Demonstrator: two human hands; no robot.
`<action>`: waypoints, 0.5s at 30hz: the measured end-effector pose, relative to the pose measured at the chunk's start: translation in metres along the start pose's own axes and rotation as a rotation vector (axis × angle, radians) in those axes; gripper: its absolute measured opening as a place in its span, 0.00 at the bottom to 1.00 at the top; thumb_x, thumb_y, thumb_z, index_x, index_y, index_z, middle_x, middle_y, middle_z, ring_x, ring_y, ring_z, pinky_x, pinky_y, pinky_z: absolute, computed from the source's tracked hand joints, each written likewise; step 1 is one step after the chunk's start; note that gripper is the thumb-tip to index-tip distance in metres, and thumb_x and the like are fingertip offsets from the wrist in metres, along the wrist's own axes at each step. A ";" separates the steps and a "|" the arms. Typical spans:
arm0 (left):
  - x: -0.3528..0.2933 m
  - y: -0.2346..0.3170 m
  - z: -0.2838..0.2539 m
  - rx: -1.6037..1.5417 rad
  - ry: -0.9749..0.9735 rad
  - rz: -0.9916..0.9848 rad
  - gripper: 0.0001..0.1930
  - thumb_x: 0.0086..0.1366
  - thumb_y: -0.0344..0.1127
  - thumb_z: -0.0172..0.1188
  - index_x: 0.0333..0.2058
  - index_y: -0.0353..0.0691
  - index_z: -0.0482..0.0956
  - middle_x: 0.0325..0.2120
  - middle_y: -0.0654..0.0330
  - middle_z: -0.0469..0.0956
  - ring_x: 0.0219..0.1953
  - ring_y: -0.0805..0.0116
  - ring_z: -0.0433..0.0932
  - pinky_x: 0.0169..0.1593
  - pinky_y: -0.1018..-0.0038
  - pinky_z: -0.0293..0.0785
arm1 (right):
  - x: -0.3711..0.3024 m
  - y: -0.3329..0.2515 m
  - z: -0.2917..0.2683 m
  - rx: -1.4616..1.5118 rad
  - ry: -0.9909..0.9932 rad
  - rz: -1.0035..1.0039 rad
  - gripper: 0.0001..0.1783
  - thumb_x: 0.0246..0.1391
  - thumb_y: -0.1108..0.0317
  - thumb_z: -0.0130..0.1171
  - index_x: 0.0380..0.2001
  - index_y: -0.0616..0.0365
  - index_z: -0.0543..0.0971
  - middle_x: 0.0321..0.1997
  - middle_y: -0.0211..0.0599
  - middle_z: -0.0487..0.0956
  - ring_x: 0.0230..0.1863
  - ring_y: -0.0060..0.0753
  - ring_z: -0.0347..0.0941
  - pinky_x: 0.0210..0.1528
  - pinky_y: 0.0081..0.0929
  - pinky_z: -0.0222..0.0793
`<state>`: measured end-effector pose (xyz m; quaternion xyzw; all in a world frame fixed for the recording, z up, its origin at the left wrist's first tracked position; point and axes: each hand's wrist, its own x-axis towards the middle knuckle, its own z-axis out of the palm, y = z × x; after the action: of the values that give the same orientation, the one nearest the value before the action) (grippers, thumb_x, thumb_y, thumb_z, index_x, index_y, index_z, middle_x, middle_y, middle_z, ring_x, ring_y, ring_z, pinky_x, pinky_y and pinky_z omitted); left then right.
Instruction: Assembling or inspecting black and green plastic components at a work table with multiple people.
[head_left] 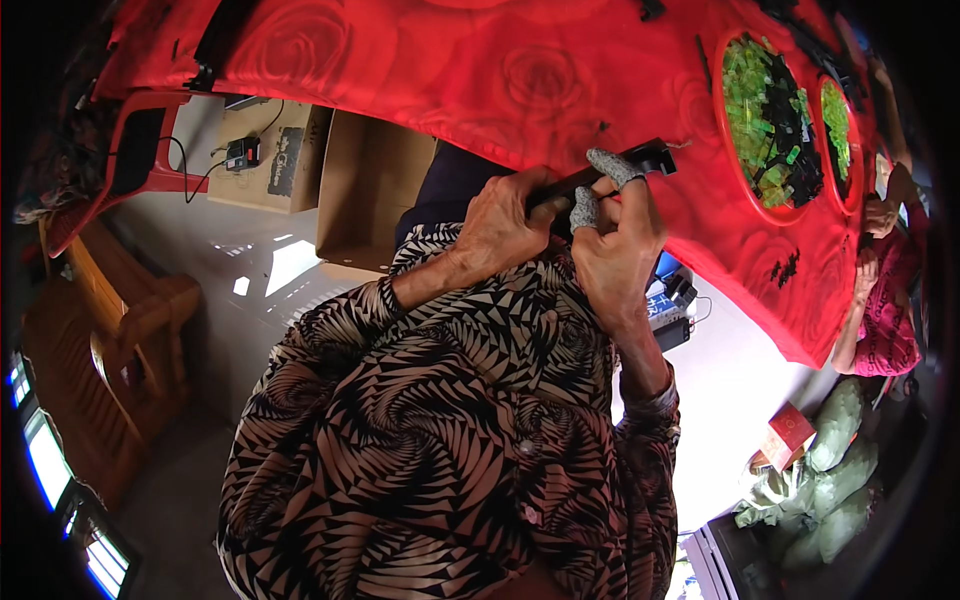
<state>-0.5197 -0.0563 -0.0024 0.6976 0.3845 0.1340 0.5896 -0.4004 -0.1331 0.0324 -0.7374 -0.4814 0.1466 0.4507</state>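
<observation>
A slim black bar-shaped piece [587,180] with a thicker block at its far right end is held between my two hands at the edge of the red tablecloth. My left hand [505,220] is closed on its near left end. Around its middle and toward the thick end, the fingers of my right hand [620,245] are closed, with grey knitted covers [585,208] on two of them. A thin pale strand [680,145] sticks out past the block. What exactly the piece is, I cannot make out.
On the red cloth [450,60], a red-rimmed round tray [727,130] holds green and black small parts, with a second tray [853,190] beside it. An open cardboard box [365,185] stands at left below the table. Another person's arm [855,300] shows at far right, above pale sacks [840,460].
</observation>
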 end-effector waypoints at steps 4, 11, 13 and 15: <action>0.003 0.002 -0.012 -0.097 -0.154 -0.059 0.07 0.64 0.29 0.56 0.39 0.32 0.75 0.22 0.61 0.75 0.25 0.75 0.74 0.30 0.75 0.69 | 0.001 -0.001 -0.002 -0.067 0.012 -0.047 0.22 0.41 0.88 0.55 0.44 0.64 0.76 0.30 0.40 0.73 0.26 0.38 0.73 0.27 0.34 0.69; -0.006 0.005 -0.031 -0.354 -0.321 0.105 0.18 0.62 0.24 0.56 0.51 0.30 0.70 0.41 0.54 0.79 0.41 0.73 0.76 0.45 0.74 0.73 | 0.015 -0.006 -0.019 0.048 -0.077 0.101 0.26 0.35 0.89 0.51 0.44 0.67 0.74 0.30 0.40 0.77 0.25 0.34 0.77 0.29 0.31 0.72; -0.003 -0.001 -0.036 -0.525 -0.439 0.014 0.20 0.61 0.22 0.54 0.54 0.31 0.68 0.45 0.56 0.77 0.45 0.74 0.74 0.48 0.76 0.72 | 0.018 -0.007 -0.022 0.031 -0.108 0.107 0.26 0.33 0.89 0.50 0.43 0.67 0.73 0.29 0.40 0.77 0.25 0.34 0.78 0.30 0.30 0.72; 0.000 -0.003 -0.039 -0.598 -0.478 -0.034 0.21 0.61 0.22 0.54 0.54 0.32 0.68 0.44 0.58 0.77 0.42 0.74 0.75 0.46 0.77 0.73 | 0.019 -0.007 -0.020 0.018 -0.094 0.088 0.25 0.34 0.89 0.51 0.42 0.68 0.73 0.28 0.38 0.77 0.25 0.32 0.79 0.29 0.28 0.72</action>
<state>-0.5460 -0.0280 0.0056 0.4997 0.1917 0.0640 0.8423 -0.3820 -0.1272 0.0534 -0.7461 -0.4678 0.2052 0.4271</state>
